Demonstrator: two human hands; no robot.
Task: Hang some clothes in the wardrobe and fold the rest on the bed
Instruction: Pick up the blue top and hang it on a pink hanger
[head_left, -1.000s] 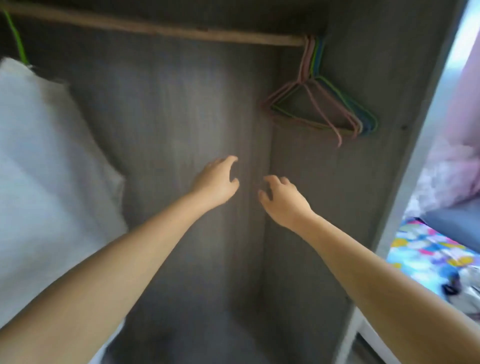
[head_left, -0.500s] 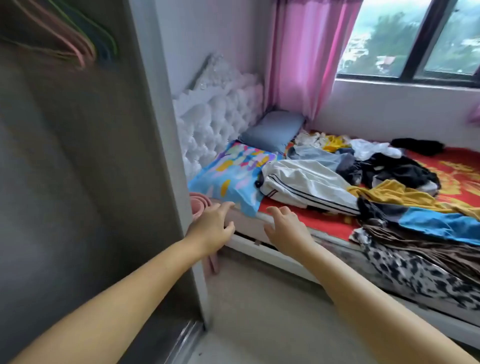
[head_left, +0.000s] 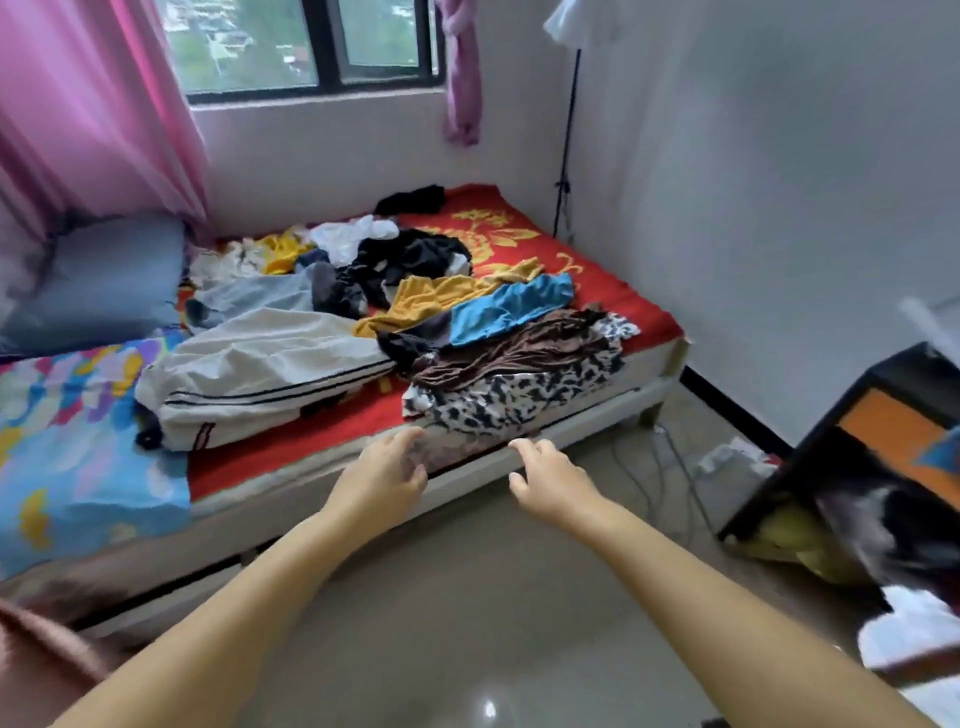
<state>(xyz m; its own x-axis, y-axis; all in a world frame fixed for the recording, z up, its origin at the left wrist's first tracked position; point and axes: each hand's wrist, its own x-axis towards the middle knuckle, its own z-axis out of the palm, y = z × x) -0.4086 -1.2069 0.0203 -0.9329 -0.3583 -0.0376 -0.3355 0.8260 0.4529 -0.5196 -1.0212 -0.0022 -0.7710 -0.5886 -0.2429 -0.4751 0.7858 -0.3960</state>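
Clothes heap on bed (head_left: 291, 467), unfolded, spread from middle to foot end. Left to right:

- Pink curtain (head_left: 88, 104) top left, by window (head_left: 311, 47).
- Blue-grey pillow (head_left: 104, 280) at head end, back corner; patterned multicolour pillow (head_left: 67, 415) at head end, front edge.
- White trousers w/ dark side stripes (head_left: 260, 374) just right of patterned pillow, near front edge, on red bedspread (head_left: 613, 280).
- Behind: grey-blue garment (head_left: 254, 296), white + yellow bits toward back edge, black garment (head_left: 415, 254) mid-bed.
- Mustard top (head_left: 436, 296) across middle, blue garment (head_left: 509, 306) overlapping its right end.
- Brown ribbed piece (head_left: 524, 348) lying on black-and-white print garment (head_left: 519, 400), which hangs over front edge toward foot end.
- Small black item (head_left: 410, 200) alone at far back edge.

Left hand (head_left: 382, 480) out in front of bed's front edge, below print garment; fingers loosely bent, holding nothing, fingertips near hanging hem, contact unclear (blur). Right hand (head_left: 553, 478) just beside it to the right, fingers relaxed, also empty, over floor (head_left: 467, 623) near bed frame.

Purple cloth (head_left: 460, 78) hanging right of window. Dark cabinet w/ orange panel (head_left: 883, 447) far right, blurred. Cables on floor by foot-end corner.
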